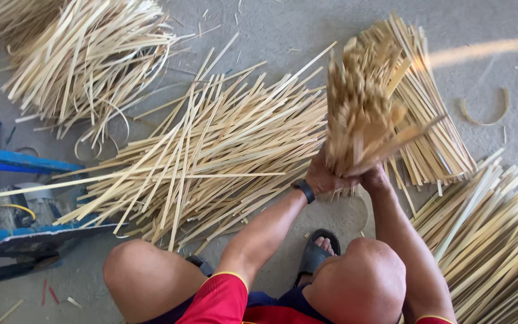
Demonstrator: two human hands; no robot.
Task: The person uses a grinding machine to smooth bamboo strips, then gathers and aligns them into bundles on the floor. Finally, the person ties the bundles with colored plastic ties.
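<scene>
Both my hands grip one thick bundle of pale bamboo strips (361, 108) at its lower end, held upright so its cut ends fan toward the camera, blurred. My left hand (322, 177), with a dark wristband, wraps the bundle's base from the left. My right hand (374, 178) clasps it from the right, touching the left hand. Below the bundle lies a neat stack of strips (436, 138) on the floor.
A loose heap of long strips (211, 144) covers the concrete floor at centre, another pile (79, 54) lies at top left, and a stack (493, 240) at right. A blue metal frame (13, 162) stands at left. My knees and a sandalled foot (319, 249) are below.
</scene>
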